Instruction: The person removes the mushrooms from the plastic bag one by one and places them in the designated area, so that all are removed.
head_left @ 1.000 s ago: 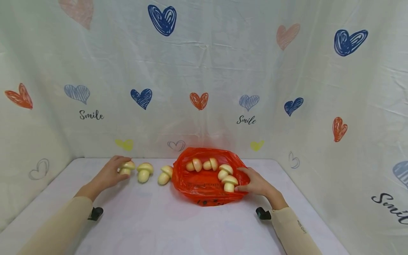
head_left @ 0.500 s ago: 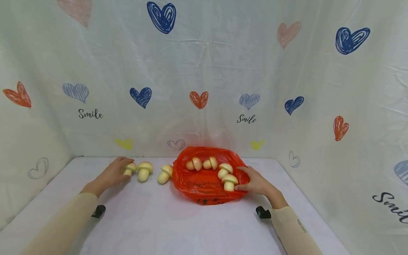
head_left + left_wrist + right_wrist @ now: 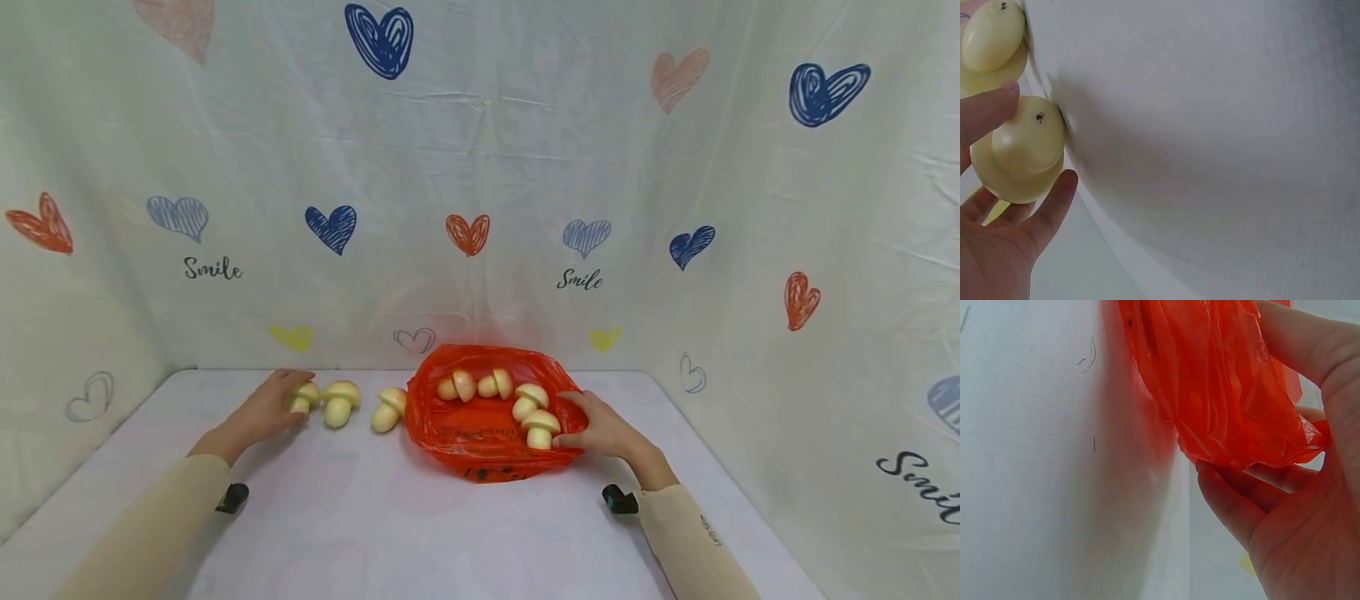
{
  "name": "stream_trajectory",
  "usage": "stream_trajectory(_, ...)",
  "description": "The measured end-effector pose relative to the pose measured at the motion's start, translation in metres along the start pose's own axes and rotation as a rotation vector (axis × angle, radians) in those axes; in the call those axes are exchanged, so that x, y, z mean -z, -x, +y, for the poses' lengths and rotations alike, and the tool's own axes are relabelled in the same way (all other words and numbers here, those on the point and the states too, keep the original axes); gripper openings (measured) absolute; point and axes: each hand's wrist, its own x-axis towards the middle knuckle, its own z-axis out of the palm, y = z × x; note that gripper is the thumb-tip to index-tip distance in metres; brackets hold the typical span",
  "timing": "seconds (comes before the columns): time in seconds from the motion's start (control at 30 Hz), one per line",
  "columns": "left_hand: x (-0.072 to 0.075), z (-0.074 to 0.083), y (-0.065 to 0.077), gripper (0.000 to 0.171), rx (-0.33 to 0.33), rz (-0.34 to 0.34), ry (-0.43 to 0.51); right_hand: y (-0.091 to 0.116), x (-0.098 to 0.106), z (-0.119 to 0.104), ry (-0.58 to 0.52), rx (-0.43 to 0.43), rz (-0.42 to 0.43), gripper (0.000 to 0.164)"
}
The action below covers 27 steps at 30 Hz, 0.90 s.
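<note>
At the left my left hand [image 3: 262, 410] grips a pale yellow mushroom [image 3: 302, 397], thumb on the near side and fingers round the far side. In the left wrist view the mushroom [image 3: 1029, 140] shows its rounded stem toward the camera, cap behind. Just right of it stands a second mushroom [image 3: 340, 403]; a third mushroom [image 3: 388, 409] leans beside the bag. My right hand [image 3: 606, 429] holds the right side of an opened red plastic bag [image 3: 487, 469], thumb at the rim and fingers behind the film [image 3: 1210, 381]. Several mushrooms [image 3: 540, 430] lie inside the bag.
A white-covered table [image 3: 390, 533] carries everything. Behind it hangs a white curtain [image 3: 480, 167] printed with hearts and "Smile". A small black device [image 3: 234, 498] sits at my left wrist and another black device [image 3: 620, 500] at my right.
My left hand and its mushroom have shifted slightly right, up beside the neighbouring mushroom, and then stayed there. The right hand and the bag have kept their place.
</note>
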Motion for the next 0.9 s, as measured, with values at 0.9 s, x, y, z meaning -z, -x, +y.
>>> stream_trajectory(0.9,0.015,0.003,0.017,0.066,0.051,0.018,-0.150,0.002,0.002,0.000,0.005,-0.002,0.008,0.085)
